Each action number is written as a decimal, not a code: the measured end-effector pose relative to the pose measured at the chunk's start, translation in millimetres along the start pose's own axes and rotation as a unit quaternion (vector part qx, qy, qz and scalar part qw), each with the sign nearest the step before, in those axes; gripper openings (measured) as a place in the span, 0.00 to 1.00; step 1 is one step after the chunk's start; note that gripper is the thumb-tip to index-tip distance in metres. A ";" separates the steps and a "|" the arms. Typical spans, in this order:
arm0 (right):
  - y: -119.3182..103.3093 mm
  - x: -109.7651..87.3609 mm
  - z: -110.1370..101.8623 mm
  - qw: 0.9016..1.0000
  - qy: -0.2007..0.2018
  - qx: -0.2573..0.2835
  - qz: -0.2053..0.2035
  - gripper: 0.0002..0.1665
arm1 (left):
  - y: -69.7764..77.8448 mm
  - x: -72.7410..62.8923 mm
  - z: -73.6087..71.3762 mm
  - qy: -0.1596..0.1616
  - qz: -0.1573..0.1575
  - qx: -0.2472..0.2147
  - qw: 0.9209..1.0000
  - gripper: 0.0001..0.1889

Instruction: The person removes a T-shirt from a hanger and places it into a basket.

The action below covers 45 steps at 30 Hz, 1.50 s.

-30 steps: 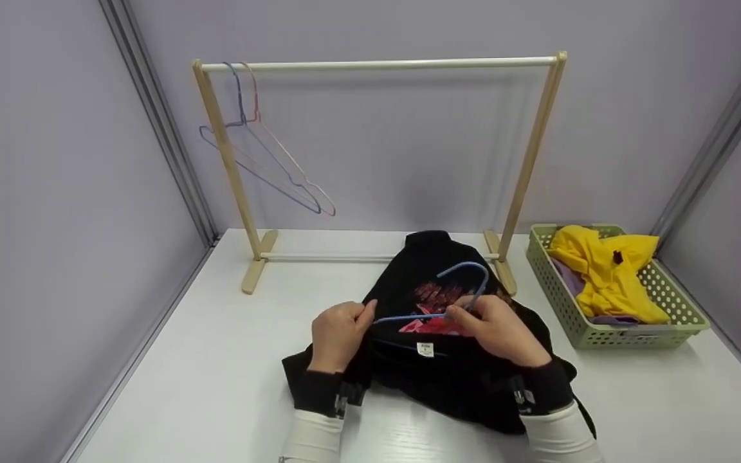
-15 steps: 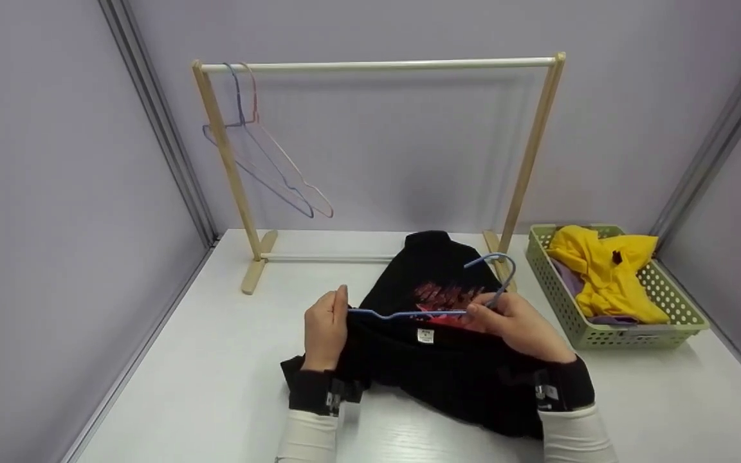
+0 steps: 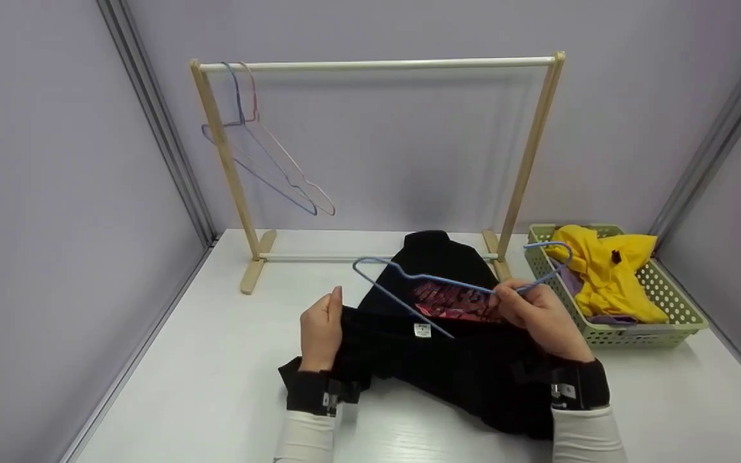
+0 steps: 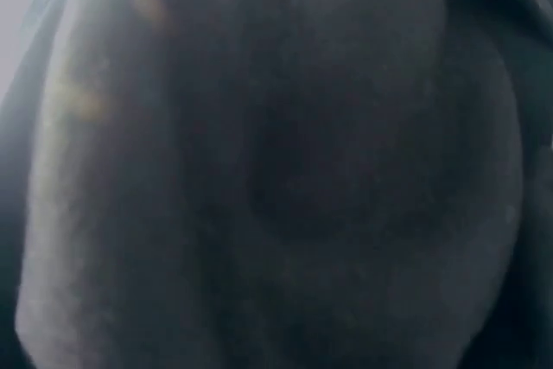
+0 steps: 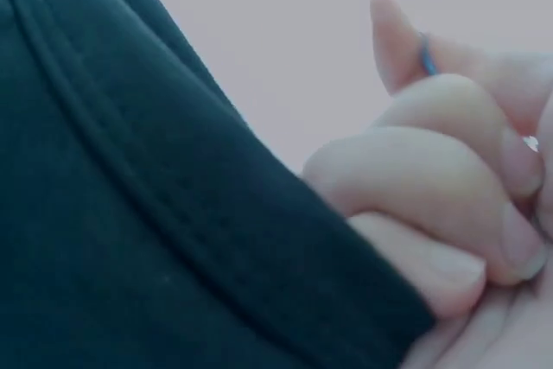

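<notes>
A black T-shirt [image 3: 428, 366] with a red print and a white neck label [image 3: 422, 330] lies bunched on the table. My left hand [image 3: 321, 331] grips the left side of its neckline. Between thumb and finger, my right hand [image 3: 541, 318] pinches a blue wire hanger [image 3: 451, 281] near the base of its hook. In the right wrist view, the other curled fingers [image 5: 415, 170] hold the dark neckline edge [image 5: 328, 257]. The hanger's left end stands above the neckline, apart from my left hand; its right end is hidden by the shirt. Dark cloth [image 4: 302, 170] fills the left wrist view.
Behind the shirt stands a wooden rack with a white rail [image 3: 377, 65]. A blue hanger [image 3: 274, 186] and a pink hanger [image 3: 290, 157] hang at its left end. A green basket [image 3: 640, 334] with yellow cloth [image 3: 608, 270] and purple cloth [image 3: 570, 281] stands at right.
My right hand has moved right with the hanger. The hanger's left end has come away from my left hand and now shows above the neckline, which is spread wider.
</notes>
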State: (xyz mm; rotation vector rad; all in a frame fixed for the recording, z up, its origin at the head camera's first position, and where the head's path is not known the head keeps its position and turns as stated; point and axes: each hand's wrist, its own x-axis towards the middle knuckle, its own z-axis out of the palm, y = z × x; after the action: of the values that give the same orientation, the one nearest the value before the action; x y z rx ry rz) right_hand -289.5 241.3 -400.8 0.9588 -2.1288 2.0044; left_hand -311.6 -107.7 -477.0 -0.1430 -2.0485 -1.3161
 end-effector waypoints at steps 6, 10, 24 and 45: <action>2.9 -1.0 -1.9 0.992 0.019 0.111 -0.062 0.18 | -2.4 -2.6 4.4 -0.030 -0.018 0.024 0.999 0.29; 2.5 -1.0 -3.0 0.985 0.021 0.155 -0.079 0.19 | -2.2 -4.0 6.0 -0.039 -0.023 0.040 0.998 0.30; -7.7 -3.6 -9.5 0.869 0.107 0.441 -0.195 0.27 | -4.8 -11.7 18.0 -0.046 -0.035 0.092 0.994 0.29; -24.6 0.1 19.8 0.758 0.260 0.541 -0.257 0.25 | 36.6 -13.2 26.1 -0.025 0.017 0.054 0.998 0.10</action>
State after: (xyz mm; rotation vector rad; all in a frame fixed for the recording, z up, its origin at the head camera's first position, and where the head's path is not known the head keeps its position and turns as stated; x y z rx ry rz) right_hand -270.8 224.1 -382.1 0.7300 -0.2332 2.6229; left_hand -298.3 -64.8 -463.5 -0.1620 -2.1455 -1.1894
